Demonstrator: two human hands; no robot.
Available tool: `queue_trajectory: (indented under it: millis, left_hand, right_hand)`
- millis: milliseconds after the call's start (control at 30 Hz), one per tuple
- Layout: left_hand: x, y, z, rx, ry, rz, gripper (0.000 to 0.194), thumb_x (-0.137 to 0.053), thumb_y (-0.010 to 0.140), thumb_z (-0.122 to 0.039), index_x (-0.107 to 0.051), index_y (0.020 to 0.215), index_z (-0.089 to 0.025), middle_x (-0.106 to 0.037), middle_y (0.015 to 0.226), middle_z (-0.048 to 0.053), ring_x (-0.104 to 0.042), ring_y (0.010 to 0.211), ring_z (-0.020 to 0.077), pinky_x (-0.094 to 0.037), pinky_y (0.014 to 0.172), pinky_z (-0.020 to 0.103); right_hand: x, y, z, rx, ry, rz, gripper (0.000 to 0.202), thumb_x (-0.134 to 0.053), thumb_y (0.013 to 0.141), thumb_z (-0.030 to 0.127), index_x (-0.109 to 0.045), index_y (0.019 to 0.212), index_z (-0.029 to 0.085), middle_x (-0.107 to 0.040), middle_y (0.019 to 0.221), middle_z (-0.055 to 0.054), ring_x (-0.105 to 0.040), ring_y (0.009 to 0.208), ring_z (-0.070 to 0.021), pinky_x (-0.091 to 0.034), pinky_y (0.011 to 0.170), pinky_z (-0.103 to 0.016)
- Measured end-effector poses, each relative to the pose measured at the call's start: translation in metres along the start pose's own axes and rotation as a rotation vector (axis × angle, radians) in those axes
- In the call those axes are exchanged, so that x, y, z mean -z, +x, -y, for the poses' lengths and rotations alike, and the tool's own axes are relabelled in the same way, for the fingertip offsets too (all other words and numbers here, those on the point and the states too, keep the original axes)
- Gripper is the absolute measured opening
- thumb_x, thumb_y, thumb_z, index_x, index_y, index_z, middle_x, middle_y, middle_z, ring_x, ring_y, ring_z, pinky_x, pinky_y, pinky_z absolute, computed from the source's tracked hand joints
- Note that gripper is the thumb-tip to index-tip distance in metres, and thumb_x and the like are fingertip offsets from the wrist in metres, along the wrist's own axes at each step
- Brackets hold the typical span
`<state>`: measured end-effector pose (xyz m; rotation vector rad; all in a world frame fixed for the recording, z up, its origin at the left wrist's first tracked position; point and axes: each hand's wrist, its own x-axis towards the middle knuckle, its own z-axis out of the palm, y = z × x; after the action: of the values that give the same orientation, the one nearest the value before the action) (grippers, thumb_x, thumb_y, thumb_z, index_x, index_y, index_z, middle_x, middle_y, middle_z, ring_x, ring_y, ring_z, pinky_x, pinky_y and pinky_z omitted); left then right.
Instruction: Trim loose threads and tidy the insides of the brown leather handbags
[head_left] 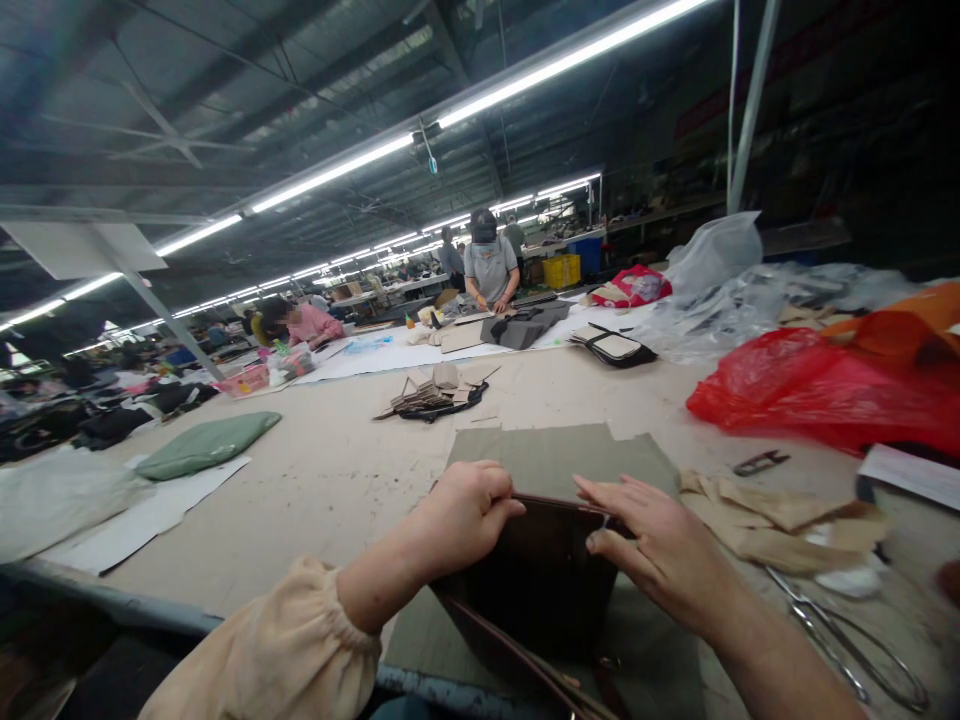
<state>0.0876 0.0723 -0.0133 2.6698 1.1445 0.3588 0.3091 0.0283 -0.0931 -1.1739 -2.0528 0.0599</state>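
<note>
A dark brown bag (540, 575) stands with its mouth open towards me at the table's near edge, its inside in deep shadow. My left hand (469, 515) is closed in a pinch on the far rim, at the left. At the right end of that rim is my right hand (645, 530), its fingers stretched out over the edge. The right thumb is apart from them, on the bag's inner side. Beneath the bag lies a grey-green sheet (562, 450). The near rim slants down towards the bottom of the picture.
Scissors (847, 640), small snips (761, 462) and tan scraps (780, 515) lie at right, below a red plastic bag (810, 390). Ahead is a pile of card pieces (439, 390); at left, a green packet (210, 445). A person (491, 265) works across the table.
</note>
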Motion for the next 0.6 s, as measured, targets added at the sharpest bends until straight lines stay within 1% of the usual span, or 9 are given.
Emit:
queue_trajectory:
  millis: [33,67,100,200,267,433,600]
  left_hand:
    - [0.000,0.000,0.000,-0.006,0.001,0.004,0.015,-0.054,0.081,-0.023,-0.060,0.070,-0.016,-0.056,0.070,0.000,-0.052,0.067,0.0109,-0.039,0.062,0.021]
    - [0.000,0.000,0.000,-0.011,0.002,0.005,0.014,-0.054,0.081,-0.023,-0.060,0.070,-0.016,-0.056,0.069,0.000,-0.051,0.066,0.0108,-0.038,0.061,0.020]
    - [-0.001,0.000,-0.001,-0.014,0.003,0.005,0.014,-0.054,0.081,-0.023,-0.060,0.070,-0.015,-0.055,0.069,0.000,-0.051,0.066,0.0106,-0.038,0.061,0.020]
    - [-0.001,-0.001,-0.001,-0.011,0.013,0.001,0.013,-0.053,0.081,-0.022,-0.059,0.071,-0.015,-0.055,0.069,0.000,-0.050,0.064,0.0102,-0.037,0.060,0.020]
    - [-0.001,-0.001,-0.001,-0.007,0.022,0.001,0.013,-0.054,0.080,-0.022,-0.059,0.071,-0.015,-0.055,0.069,0.000,-0.050,0.064,0.0103,-0.037,0.060,0.020]
    - [-0.001,-0.001,-0.002,-0.010,0.038,0.010,0.013,-0.054,0.080,-0.022,-0.059,0.070,-0.015,-0.055,0.069,0.000,-0.050,0.064,0.0100,-0.036,0.059,0.020]
    - [-0.001,-0.002,-0.003,-0.008,0.034,-0.001,0.013,-0.054,0.080,-0.022,-0.058,0.069,-0.015,-0.055,0.068,0.000,-0.050,0.064,0.0100,-0.036,0.059,0.019]
  right_hand:
    - [0.001,0.001,0.002,0.008,0.009,0.001,0.052,-0.052,0.083,0.044,-0.046,0.127,0.018,-0.063,0.111,-0.009,-0.059,0.099,-0.0227,-0.041,0.095,-0.046]
    - [0.002,0.003,0.005,0.020,0.023,-0.001,0.057,-0.055,0.081,0.045,-0.044,0.129,0.017,-0.062,0.113,-0.010,-0.058,0.101,-0.0232,-0.041,0.096,-0.046]
    - [0.002,0.005,0.009,0.030,0.037,-0.010,0.056,-0.056,0.080,0.045,-0.045,0.128,0.018,-0.062,0.113,-0.009,-0.058,0.101,-0.0229,-0.040,0.096,-0.046]
    - [-0.002,0.010,0.016,0.029,0.069,-0.059,0.031,-0.054,0.085,0.035,-0.058,0.112,0.022,-0.066,0.103,-0.005,-0.060,0.095,-0.0196,-0.042,0.095,-0.041]
    - [-0.005,0.013,0.018,0.010,0.086,-0.088,0.021,-0.053,0.086,0.029,-0.063,0.102,0.022,-0.069,0.095,-0.003,-0.061,0.090,-0.0177,-0.043,0.093,-0.038]
    - [-0.006,0.014,0.020,-0.010,0.130,-0.081,0.015,-0.053,0.086,0.023,-0.066,0.094,0.025,-0.069,0.086,0.002,-0.062,0.080,-0.0135,-0.043,0.092,-0.034]
    - [-0.005,0.014,0.026,0.022,0.120,-0.130,0.014,-0.052,0.085,0.019,-0.066,0.089,0.023,-0.068,0.081,0.001,-0.061,0.078,-0.0133,-0.043,0.090,-0.032]
